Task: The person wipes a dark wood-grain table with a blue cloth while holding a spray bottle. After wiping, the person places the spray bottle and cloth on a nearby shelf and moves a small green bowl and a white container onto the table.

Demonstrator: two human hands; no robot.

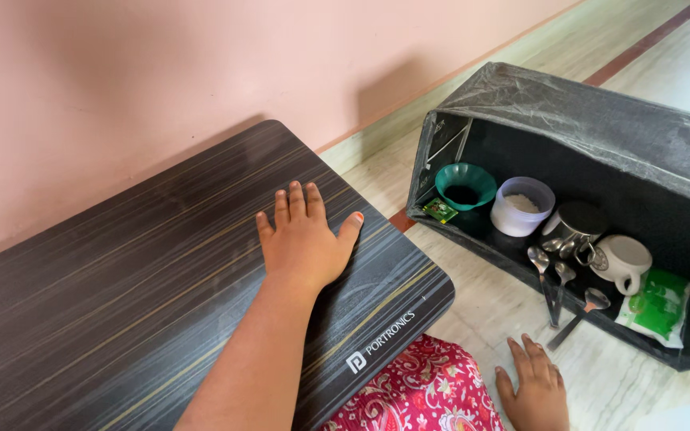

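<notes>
My left hand lies flat, fingers spread, on the smooth dark wood-grain tabletop. My right hand rests open on the pale marbled floor, near steel spoons spilling from a black fabric box tipped on its side.

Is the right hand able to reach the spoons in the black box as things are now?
Probably yes. The right hand lies flat on the floor just before the spoons, whose handles stick out of the open side of the black box; nothing stands between.
</notes>
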